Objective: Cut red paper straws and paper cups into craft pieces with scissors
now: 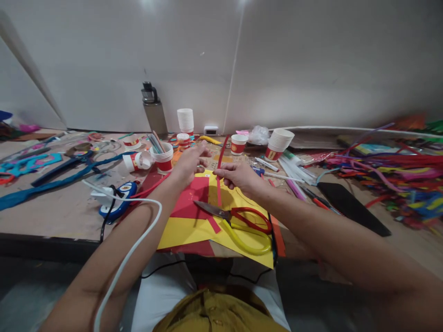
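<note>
My right hand [238, 177] is pinched on a thin red paper strip [219, 184] that stands nearly upright, its top near a paper cup. My left hand [189, 162] reaches forward just left of the strip, fingers partly curled, and I cannot see anything in it. Below both hands lie yellow paper sheets [194, 230] and a red paper sheet [194, 196]. Large scissors [238, 219] with one red and one yellow handle rest on the yellow paper, blades shut and pointing left.
Red-banded paper cups [165, 159] stand about, one holding sticks, with stacks [185, 120] [278, 143] behind. A metal bottle [154, 110] is by the wall. Coloured pipe cleaners [398, 170] pile at the right beside a black flat object [349, 207]. A white cable [134, 244] crosses my left arm.
</note>
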Tool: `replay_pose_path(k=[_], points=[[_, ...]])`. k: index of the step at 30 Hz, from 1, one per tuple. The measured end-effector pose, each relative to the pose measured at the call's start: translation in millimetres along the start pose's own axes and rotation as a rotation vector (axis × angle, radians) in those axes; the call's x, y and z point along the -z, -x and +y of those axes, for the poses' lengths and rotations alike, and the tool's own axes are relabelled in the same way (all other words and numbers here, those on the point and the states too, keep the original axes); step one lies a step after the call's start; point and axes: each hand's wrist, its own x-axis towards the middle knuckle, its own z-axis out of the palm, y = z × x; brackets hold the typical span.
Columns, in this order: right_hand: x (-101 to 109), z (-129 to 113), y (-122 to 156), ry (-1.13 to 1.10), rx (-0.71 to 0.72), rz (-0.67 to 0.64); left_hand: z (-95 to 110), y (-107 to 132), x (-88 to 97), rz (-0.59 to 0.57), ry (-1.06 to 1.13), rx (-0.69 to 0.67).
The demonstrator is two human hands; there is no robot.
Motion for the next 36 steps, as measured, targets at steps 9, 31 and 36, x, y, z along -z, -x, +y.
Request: replay_pose_path(k=[9, 31, 36], points=[[7, 3, -10, -0.118, 0.11, 0.189, -6, 11, -6.7, -0.351, -0.361, 0.134], [33, -15, -8, -0.277, 0.1, -0.375, -4, 16, -3.1, -0.682, 0.075, 0.298], [28, -14, -6, -0.139, 0.146, -0.238, -3, 15, -5.0, -0.617, -0.074, 0.206]])
